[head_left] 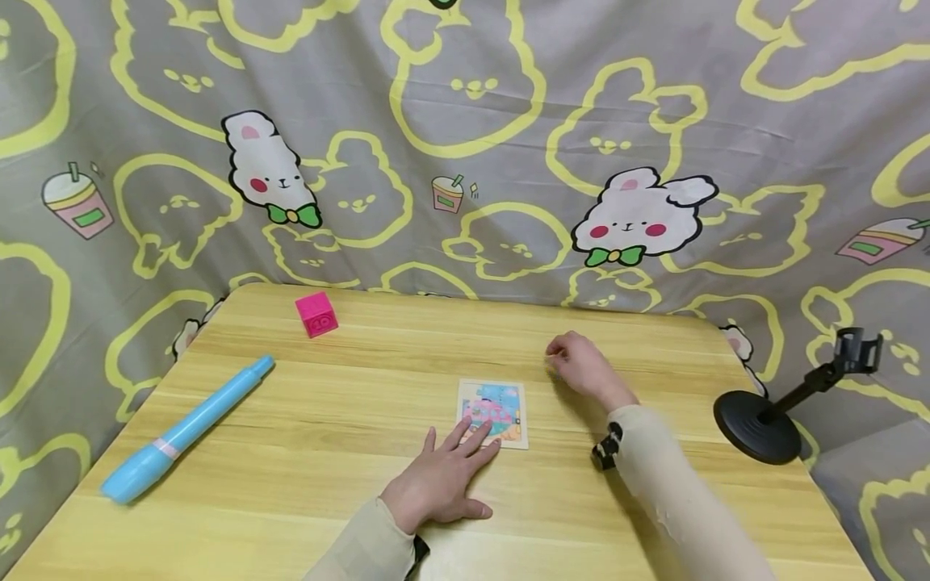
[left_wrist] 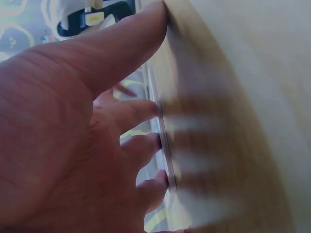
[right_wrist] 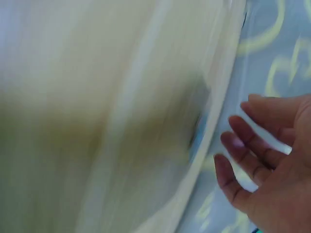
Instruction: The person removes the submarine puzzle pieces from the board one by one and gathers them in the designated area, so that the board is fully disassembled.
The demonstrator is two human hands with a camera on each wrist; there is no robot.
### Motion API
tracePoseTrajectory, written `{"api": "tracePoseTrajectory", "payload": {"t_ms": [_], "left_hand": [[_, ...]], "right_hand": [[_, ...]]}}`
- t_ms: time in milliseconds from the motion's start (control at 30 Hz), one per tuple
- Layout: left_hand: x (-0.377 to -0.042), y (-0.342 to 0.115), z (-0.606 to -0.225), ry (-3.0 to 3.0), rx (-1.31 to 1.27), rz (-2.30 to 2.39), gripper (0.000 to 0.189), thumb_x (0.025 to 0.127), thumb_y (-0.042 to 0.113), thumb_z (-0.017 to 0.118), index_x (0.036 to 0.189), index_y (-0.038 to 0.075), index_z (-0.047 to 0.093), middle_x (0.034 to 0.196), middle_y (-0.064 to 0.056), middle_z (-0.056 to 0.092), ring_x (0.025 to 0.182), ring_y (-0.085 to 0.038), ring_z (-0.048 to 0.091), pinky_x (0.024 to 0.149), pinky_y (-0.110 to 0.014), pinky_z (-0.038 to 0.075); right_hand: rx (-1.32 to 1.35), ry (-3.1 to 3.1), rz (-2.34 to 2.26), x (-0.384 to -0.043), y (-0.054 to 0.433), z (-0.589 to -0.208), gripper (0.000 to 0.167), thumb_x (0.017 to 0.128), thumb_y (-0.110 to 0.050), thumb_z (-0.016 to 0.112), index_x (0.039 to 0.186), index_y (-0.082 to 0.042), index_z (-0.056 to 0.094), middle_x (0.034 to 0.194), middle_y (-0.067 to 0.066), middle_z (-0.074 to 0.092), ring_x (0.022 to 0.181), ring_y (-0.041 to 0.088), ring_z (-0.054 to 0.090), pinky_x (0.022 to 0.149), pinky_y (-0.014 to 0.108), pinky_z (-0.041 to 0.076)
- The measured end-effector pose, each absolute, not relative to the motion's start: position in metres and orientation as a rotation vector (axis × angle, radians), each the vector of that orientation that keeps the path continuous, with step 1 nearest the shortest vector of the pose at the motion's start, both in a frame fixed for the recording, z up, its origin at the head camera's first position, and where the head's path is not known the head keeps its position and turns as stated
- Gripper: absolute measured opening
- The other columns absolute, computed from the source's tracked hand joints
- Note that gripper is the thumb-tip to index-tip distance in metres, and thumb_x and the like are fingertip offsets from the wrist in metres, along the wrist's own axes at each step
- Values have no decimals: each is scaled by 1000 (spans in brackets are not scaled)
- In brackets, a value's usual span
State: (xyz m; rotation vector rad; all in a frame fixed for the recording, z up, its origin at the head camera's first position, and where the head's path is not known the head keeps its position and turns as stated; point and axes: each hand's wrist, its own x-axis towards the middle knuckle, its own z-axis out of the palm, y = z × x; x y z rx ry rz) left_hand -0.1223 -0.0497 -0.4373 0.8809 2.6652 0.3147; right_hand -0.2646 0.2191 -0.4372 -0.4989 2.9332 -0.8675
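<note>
A small square picture puzzle (head_left: 513, 438) in a pale frame lies on the table, its upper left part bare. My left hand (head_left: 441, 476) spreads over its lower left side, straight fingertips resting on it and the thumb stretched out. In the left wrist view, fingertips (left_wrist: 154, 191) of that hand meet the puzzle's edge. To the right and farther back, my right hand (head_left: 581, 367) hovers low with bent fingers, and a small pale piece (head_left: 550, 361) shows at the pinched fingertips. The right wrist view has those fingers (right_wrist: 226, 172) curved beside the blurred table edge.
At the back left sits a pink cube (head_left: 317, 315) marked 10. A long light-blue tube-like object (head_left: 192, 428) lies along the left side. On the right, a black phone stand (head_left: 759, 426) rises near the table edge. A patterned curtain (head_left: 407, 194) hangs behind the table.
</note>
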Motion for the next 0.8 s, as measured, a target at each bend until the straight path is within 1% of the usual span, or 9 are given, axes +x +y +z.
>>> {"api": "tracePoseTrajectory", "payload": {"t_ms": [133,233,400,533,633,800], "left_hand": [[-123,-50,-439,2659,879,325,86,83,55,70,154,22,36,162,0,19,148,-26,11,108,-64,21],[-125,-50,-439,2654,878,327,85,83,55,70,154,22,36,162,0,19,148,-27,11,108,-65,20],[-126,-50,-440,2649,869,316,85,83,56,69,154,23,36,162,0,20,148,-26,11,108,-65,20],[-126,-49,-441,2653,862,312,85,83,57,70,154,24,36,162,1,20,148,-25,11,108,-65,20],[-126,-49,-441,2655,860,314,84,83,57,70,154,24,37,162,2,20,148,-25,11,108,-65,21],[-127,-49,-443,2653,852,333,82,83,54,71,153,25,38,161,3,21,148,-25,12,108,-65,21]], "right_hand": [[-819,2868,-779,-248,180,-437,17,92,-7,66,108,-4,71,104,6,60,99,25,58,90,46,47],[-910,2800,-720,-241,158,-438,18,93,-9,67,110,-7,72,103,3,59,96,21,56,87,42,47],[-911,2779,-657,-238,136,-441,19,92,-9,69,110,-11,72,101,2,55,90,18,51,83,38,46],[-902,2793,-636,-240,132,-443,16,90,-7,70,105,-13,71,98,1,51,87,17,48,81,36,46],[-872,2786,-666,-242,132,-446,15,89,-6,70,101,-13,70,97,2,51,87,18,47,82,36,45],[-838,2749,-717,-243,133,-446,16,89,-4,70,101,-14,68,99,3,50,92,21,46,84,39,44]]}}
